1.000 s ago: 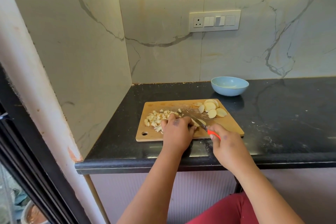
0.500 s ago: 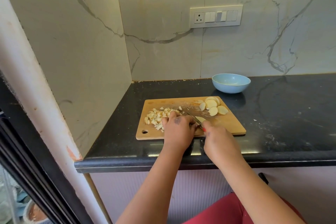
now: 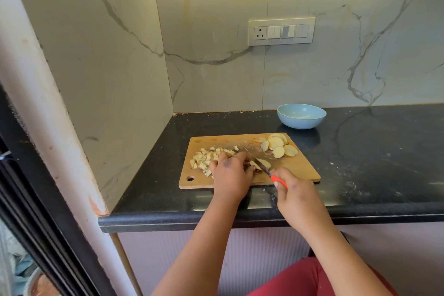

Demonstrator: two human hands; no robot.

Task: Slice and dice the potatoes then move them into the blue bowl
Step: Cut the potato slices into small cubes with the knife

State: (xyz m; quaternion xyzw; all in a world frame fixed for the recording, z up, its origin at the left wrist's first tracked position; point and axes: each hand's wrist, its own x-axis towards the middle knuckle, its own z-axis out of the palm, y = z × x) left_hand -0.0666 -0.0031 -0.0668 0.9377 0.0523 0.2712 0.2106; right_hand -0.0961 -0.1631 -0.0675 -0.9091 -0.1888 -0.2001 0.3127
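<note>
A wooden cutting board (image 3: 298, 170) lies on the black counter. Diced potato pieces (image 3: 201, 157) are heaped on its left part. Round potato slices (image 3: 278, 145) are stacked at its far right corner. My left hand (image 3: 231, 173) holds down a potato slice (image 3: 263, 163) near the board's middle, fingers curled over it. My right hand (image 3: 296, 196) grips the orange handle of a knife (image 3: 264, 168), whose blade lies across that slice. The blue bowl (image 3: 301, 116) stands behind the board, apart from it; its inside looks empty.
The black counter (image 3: 384, 163) runs to the right, dusted with white specks. Marble walls close off the back and the left side. A switch panel (image 3: 281, 31) is set in the back wall. The counter's front edge lies just below my wrists.
My right hand drew back toward me, so the knife's orange handle shows again. The blade stays across the slice under my left hand. The view shifted slightly.
</note>
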